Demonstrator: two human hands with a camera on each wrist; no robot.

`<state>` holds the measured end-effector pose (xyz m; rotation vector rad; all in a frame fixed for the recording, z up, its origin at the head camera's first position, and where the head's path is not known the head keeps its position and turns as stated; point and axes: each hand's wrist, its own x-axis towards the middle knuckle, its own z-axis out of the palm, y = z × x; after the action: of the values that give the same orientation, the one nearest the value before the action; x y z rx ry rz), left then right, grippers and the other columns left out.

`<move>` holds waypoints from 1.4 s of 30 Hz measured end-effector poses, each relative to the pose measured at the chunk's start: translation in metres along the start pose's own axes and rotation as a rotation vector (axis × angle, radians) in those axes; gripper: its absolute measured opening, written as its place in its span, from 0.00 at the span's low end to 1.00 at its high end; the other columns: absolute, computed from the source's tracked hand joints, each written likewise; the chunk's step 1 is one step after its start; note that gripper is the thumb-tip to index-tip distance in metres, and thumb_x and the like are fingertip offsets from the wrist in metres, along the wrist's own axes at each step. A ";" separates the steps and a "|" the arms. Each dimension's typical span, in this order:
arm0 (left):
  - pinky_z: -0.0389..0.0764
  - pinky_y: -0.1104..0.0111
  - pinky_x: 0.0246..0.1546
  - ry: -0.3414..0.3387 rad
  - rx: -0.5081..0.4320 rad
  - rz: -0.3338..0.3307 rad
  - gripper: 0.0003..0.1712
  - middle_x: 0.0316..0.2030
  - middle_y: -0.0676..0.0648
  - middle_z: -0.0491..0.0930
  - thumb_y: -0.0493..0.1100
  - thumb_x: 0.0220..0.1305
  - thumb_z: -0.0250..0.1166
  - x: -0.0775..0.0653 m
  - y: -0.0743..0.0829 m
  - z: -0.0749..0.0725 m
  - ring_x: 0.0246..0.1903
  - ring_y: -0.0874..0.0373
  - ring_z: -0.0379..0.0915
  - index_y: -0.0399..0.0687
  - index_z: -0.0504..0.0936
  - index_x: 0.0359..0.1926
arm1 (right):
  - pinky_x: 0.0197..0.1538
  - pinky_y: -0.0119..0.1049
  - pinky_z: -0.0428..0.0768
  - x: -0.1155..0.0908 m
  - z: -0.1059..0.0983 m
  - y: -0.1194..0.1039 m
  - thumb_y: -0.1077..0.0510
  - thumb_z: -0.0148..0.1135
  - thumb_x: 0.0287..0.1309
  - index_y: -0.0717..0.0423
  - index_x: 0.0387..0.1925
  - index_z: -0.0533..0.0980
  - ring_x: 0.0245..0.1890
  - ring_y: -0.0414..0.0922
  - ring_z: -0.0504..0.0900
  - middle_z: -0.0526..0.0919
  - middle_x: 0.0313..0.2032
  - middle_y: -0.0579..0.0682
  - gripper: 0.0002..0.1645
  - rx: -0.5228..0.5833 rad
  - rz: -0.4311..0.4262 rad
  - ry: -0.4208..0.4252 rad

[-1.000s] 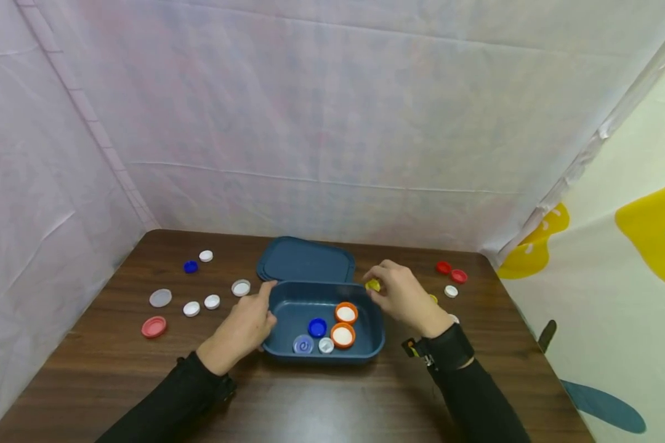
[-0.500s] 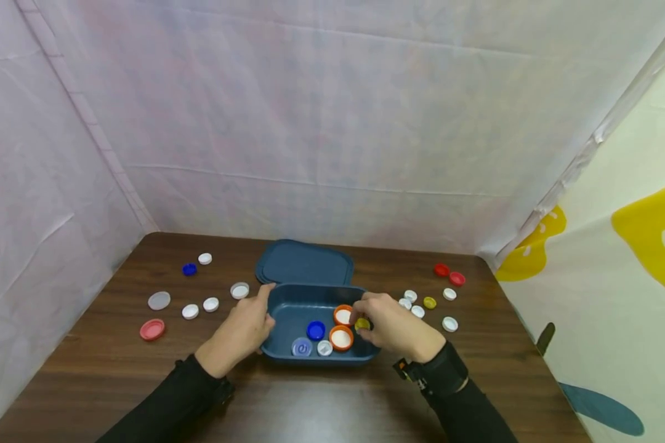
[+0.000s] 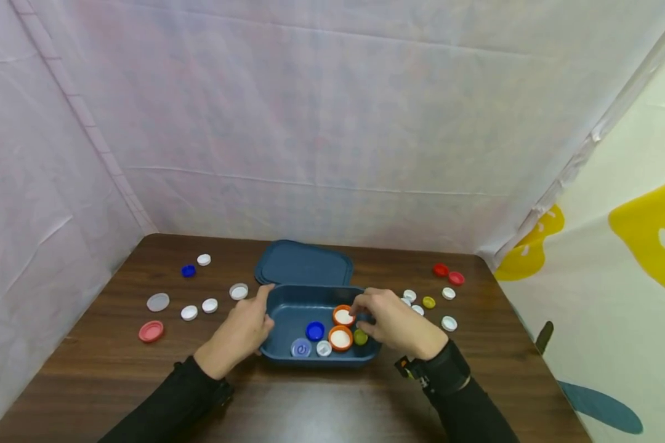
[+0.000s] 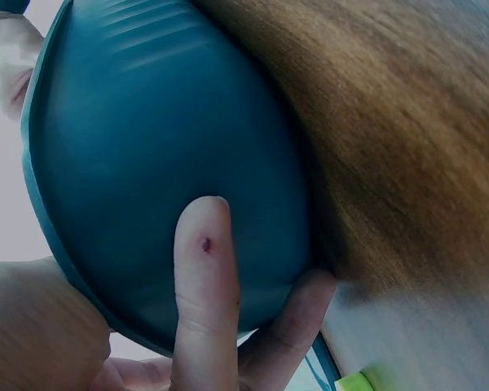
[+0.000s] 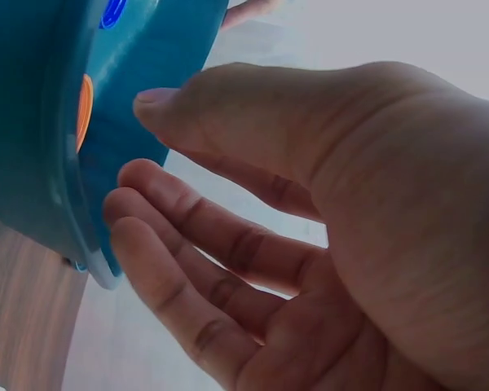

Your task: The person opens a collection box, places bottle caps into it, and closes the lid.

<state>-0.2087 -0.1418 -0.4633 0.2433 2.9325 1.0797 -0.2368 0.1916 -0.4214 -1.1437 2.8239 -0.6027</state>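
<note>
A blue-grey plastic box (image 3: 296, 307) stands on the table. My left hand (image 3: 241, 332) grips its left end, with fingers (image 4: 204, 301) flat against the outer wall in the left wrist view. Over the box's right end hovers my right hand (image 3: 396, 323), thumb and fingertips apart with nothing between them. Just below those fingertips, a yellow bottle cap (image 3: 360, 336) lies inside the box. Beside it are two orange-rimmed caps with white insides (image 3: 340, 338), a blue cap (image 3: 314, 331), a pale purple cap (image 3: 301, 348) and a white cap (image 3: 324, 349).
Behind the box lies a matching flat lid (image 3: 305, 264). On the left are several white caps (image 3: 209, 305), a blue one (image 3: 188, 271) and a pink one (image 3: 151, 331). White caps (image 3: 449, 323), a yellow cap (image 3: 428, 302) and red caps (image 3: 456, 279) lie on the right.
My right hand has carried the yellow cap from above the box's right rim down into the box and let go of it. My left hand has kept its hold on the box.
</note>
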 end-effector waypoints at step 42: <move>0.83 0.68 0.13 0.001 0.014 0.003 0.43 0.36 0.39 0.84 0.27 0.73 0.61 -0.001 0.002 0.000 0.12 0.60 0.79 0.34 0.64 0.88 | 0.51 0.58 0.88 -0.020 -0.013 0.123 0.59 0.74 0.78 0.65 0.70 0.85 0.51 0.61 0.89 0.89 0.62 0.71 0.25 -0.018 0.399 0.176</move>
<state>-0.2072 -0.1411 -0.4620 0.2477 2.9426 1.0606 -0.3054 0.2897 -0.4570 -0.5205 3.0804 -0.6710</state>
